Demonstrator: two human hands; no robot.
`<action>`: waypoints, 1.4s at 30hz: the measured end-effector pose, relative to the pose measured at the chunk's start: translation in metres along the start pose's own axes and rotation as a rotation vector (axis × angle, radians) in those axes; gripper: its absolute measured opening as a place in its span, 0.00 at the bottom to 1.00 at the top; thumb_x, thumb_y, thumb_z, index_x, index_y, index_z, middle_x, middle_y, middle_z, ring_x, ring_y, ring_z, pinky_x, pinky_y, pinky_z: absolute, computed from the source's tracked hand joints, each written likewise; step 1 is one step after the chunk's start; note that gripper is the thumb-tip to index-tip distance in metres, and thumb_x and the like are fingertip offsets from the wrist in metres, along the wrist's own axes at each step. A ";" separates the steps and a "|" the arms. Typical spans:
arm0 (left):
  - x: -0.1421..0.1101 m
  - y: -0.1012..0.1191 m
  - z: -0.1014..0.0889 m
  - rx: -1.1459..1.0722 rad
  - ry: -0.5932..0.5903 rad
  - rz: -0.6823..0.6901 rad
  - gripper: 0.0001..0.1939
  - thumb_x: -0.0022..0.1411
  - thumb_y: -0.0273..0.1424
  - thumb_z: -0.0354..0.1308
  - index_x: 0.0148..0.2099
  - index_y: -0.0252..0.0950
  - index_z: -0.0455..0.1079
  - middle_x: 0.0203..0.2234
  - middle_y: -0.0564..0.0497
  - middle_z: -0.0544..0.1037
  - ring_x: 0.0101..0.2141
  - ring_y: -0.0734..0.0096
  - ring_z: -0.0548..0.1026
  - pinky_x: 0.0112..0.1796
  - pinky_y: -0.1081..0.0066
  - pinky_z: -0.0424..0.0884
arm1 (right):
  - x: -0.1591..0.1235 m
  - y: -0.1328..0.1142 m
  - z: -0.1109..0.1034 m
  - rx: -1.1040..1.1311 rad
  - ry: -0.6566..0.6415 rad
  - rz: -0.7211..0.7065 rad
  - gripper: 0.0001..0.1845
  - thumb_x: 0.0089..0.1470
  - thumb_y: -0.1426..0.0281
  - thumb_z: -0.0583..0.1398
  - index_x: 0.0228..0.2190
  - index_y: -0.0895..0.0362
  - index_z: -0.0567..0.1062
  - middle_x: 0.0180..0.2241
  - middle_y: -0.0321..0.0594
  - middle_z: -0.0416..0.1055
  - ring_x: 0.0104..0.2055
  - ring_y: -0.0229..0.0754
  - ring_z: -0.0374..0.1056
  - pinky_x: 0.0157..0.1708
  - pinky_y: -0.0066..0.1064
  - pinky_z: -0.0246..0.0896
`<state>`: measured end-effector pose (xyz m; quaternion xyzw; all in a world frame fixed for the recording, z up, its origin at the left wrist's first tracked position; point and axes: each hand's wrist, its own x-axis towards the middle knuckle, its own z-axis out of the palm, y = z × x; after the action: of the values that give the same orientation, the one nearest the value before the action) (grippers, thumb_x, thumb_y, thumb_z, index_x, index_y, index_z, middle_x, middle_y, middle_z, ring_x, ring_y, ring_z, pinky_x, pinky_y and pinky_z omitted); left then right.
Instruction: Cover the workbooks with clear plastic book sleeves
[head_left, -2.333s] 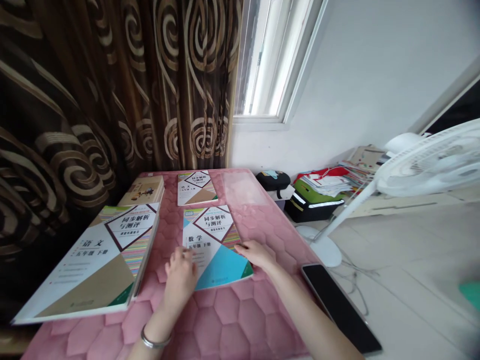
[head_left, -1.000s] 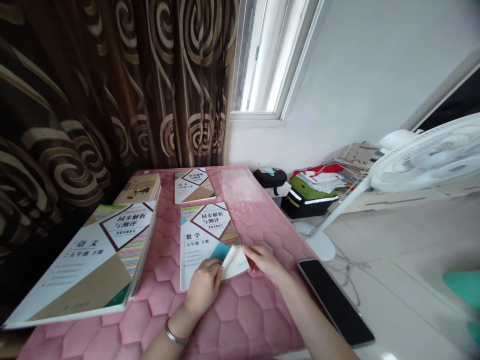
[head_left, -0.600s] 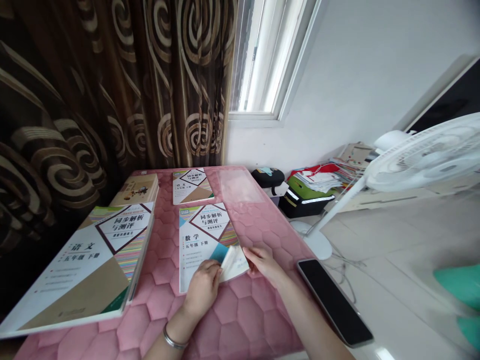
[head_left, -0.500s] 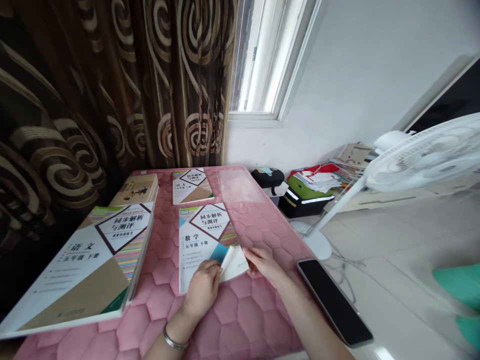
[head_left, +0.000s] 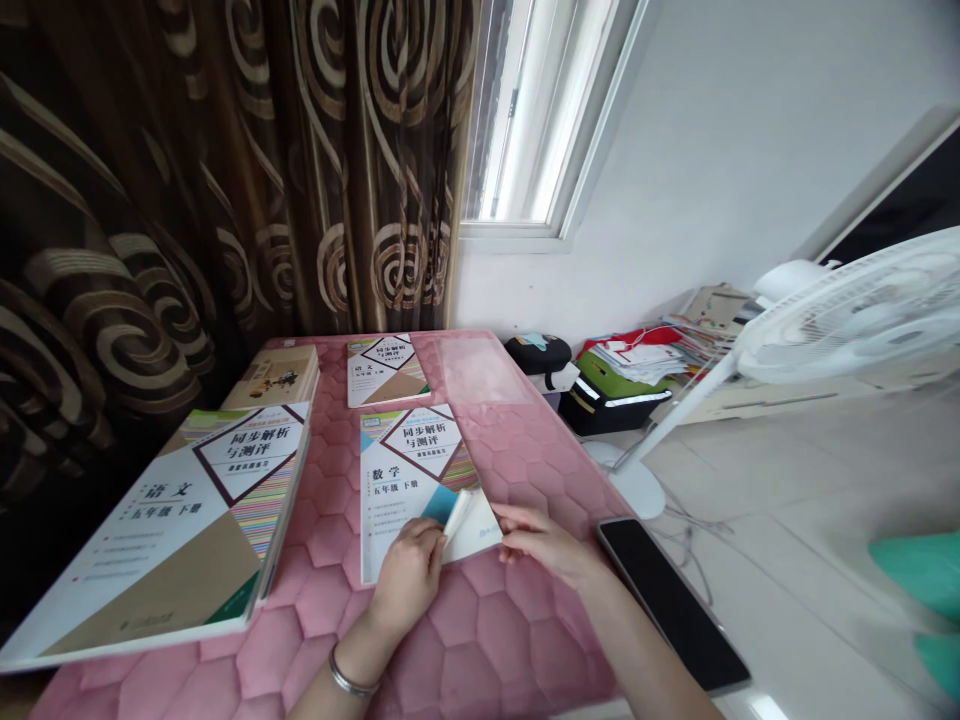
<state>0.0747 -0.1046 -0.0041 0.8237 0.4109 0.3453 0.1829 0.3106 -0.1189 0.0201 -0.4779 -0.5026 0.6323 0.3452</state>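
Observation:
A maths workbook (head_left: 405, 485) with a white cover lies on the pink quilted cloth in front of me. Its lower right cover corner is turned back, and the pale page underneath shows. My left hand (head_left: 409, 570), with a silver bangle at the wrist, pinches the turned-back corner. At the right edge of the workbook, my right hand (head_left: 544, 540) has its fingers closed about the page corner; the exact grip is partly hidden. A black phone (head_left: 671, 605) lies beside my right forearm.
A thick Chinese-language workbook (head_left: 187, 530) lies at the left, a tan book (head_left: 274, 375) behind it. Another workbook (head_left: 386, 370) and a clear plastic sheet (head_left: 484, 370) lie at the back. A white fan (head_left: 641, 480) stands on the floor by papers in a black box (head_left: 611, 410).
My right hand has shifted slightly right, its fingers a little more extended along the page edge. My left hand stays at the turned-back corner. The whole view has moved slightly.

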 end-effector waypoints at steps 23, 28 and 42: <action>0.001 0.002 -0.003 -0.012 -0.028 0.003 0.16 0.68 0.28 0.44 0.34 0.37 0.73 0.36 0.46 0.79 0.39 0.65 0.76 0.43 0.63 0.74 | 0.011 0.008 0.008 0.212 0.251 0.124 0.17 0.55 0.58 0.62 0.40 0.59 0.75 0.29 0.41 0.76 0.27 0.40 0.75 0.28 0.31 0.73; 0.001 0.000 0.000 -0.003 -0.003 0.025 0.15 0.68 0.27 0.46 0.34 0.37 0.73 0.35 0.47 0.79 0.39 0.65 0.76 0.42 0.64 0.75 | 0.010 0.009 0.008 0.016 0.279 0.121 0.21 0.54 0.60 0.61 0.46 0.57 0.74 0.33 0.40 0.76 0.29 0.40 0.74 0.30 0.33 0.73; 0.001 -0.001 0.002 0.014 0.038 0.075 0.12 0.66 0.25 0.48 0.33 0.37 0.72 0.34 0.47 0.78 0.37 0.65 0.75 0.40 0.63 0.75 | -0.019 0.016 0.000 -0.912 0.300 -0.347 0.19 0.48 0.83 0.50 0.31 0.53 0.76 0.36 0.39 0.70 0.37 0.39 0.68 0.41 0.32 0.64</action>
<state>0.0765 -0.1030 -0.0054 0.8331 0.3855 0.3646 0.1563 0.3168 -0.1406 0.0100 -0.5750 -0.7442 0.2064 0.2700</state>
